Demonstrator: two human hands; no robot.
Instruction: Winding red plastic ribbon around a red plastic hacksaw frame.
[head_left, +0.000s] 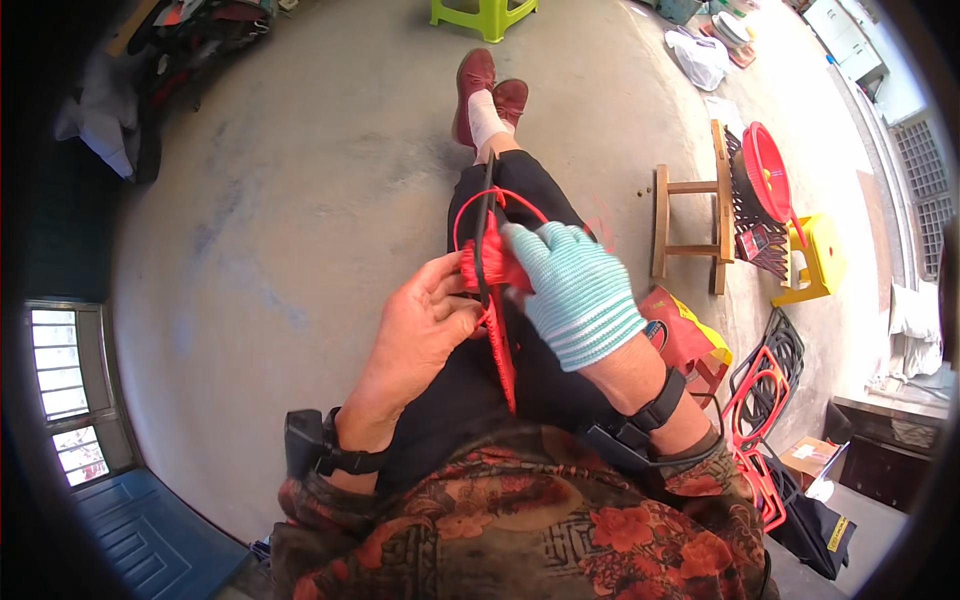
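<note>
Over my lap a narrow black frame [489,190] stands almost edge-on, its near part wound closely with red cord [503,365]. My left hand [425,315], bare, is closed with thumb and fingertips pinching the frame where the winding ends. A thick bunch of red cord [480,262] sits at the frame between both hands. In a light-blue striped knit glove, my right hand [580,295] curls around the bunch from the right; its fingertips are partly hidden and slightly blurred. One loose red loop [462,215] arches over the frame's far part.
To my right are a wooden stool frame [692,220], a red plastic basket [766,172] and a yellow stool [822,262]. Closer in lie a red and yellow bag [690,330], black frames [785,355] and red-covered frames [757,410]. A green stool [486,16] stands beyond my feet.
</note>
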